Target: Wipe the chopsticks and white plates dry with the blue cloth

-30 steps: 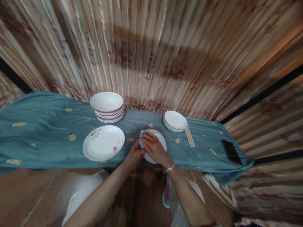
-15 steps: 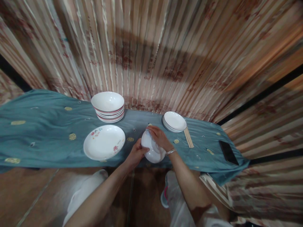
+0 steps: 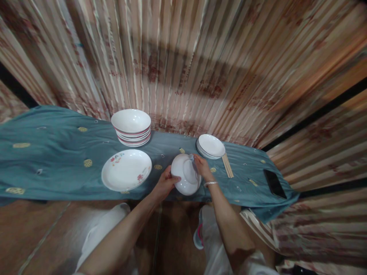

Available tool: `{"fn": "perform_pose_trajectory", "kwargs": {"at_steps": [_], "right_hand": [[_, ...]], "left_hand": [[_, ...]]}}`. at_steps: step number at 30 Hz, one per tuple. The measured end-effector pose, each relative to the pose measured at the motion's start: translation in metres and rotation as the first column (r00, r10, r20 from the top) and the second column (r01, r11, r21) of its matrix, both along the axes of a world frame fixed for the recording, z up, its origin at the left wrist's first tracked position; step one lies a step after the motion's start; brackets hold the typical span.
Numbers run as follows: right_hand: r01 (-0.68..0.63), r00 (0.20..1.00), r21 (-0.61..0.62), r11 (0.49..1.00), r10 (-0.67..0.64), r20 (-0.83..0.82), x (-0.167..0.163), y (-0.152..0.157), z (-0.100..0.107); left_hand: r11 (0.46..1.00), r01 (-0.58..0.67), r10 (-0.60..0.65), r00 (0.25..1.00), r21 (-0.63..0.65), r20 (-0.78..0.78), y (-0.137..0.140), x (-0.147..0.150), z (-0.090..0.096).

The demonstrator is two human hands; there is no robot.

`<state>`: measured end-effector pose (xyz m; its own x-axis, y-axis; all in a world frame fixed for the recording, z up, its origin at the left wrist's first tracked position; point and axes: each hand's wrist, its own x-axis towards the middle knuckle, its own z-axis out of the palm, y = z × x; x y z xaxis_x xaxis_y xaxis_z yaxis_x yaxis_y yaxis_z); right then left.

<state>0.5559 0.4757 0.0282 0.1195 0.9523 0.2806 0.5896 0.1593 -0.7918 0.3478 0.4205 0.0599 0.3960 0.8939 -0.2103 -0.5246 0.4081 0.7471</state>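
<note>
A glossy white rounded bowl-like dish (image 3: 180, 184) is tilted over the front part of the table. Within its outline lies a smaller rounded white piece (image 3: 190, 173) with a narrow bluish end at the top; I cannot make out its exact kind. My left hand (image 3: 165, 181) grips the dish at its left side, thumb lying across the near surface. At the upper right edge, by the narrow end, my right hand (image 3: 202, 166) has its fingers closed; some fingertips are hidden. To the left is an oval flowered plate (image 3: 126, 172).
A stack of red-rimmed white bowls (image 3: 131, 122) stands at the back left. Small stacked plates (image 3: 211, 146) sit at the right beside wooden chopsticks (image 3: 228, 166). A black phone (image 3: 274, 183) lies near the right end of the green tablecloth (image 3: 63, 164). A curtain (image 3: 172, 68) hangs behind.
My right hand has slid from the top of the white dish to its upper right edge, uncovering more of it. My left hand keeps its hold on the left side.
</note>
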Motion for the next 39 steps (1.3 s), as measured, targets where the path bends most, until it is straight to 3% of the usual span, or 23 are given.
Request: {"fn": "perform_pose_trajectory", "kwargs": {"at_steps": [5, 12, 20, 29, 39], "right_hand": [[0.095, 0.995, -0.007, 0.996, -0.095, -0.034, 0.007, -0.018, -0.019], [0.178, 0.984, 0.080, 0.981, -0.176, -0.034, -0.003, -0.048, -0.036], [0.274, 0.961, 0.069, 0.959, -0.275, 0.010, -0.021, -0.077, -0.041], [0.397, 0.918, 0.095, 0.913, -0.394, -0.049, -0.049, -0.102, -0.045], [0.402, 0.913, 0.045, 0.915, -0.396, -0.096, -0.089, -0.132, -0.043]], "left_hand": [[1.000, -0.004, 0.004, 1.000, -0.013, 0.005, 0.002, 0.001, -0.001], [0.999, -0.025, 0.026, 0.999, -0.031, 0.024, 0.006, 0.001, -0.008], [0.996, -0.039, 0.039, 0.999, -0.075, -0.004, 0.006, 0.000, -0.004], [0.995, -0.056, 0.058, 0.998, -0.081, 0.019, 0.005, 0.000, -0.002], [0.991, -0.077, 0.083, 0.995, -0.111, 0.050, 0.004, 0.001, -0.004]]}}
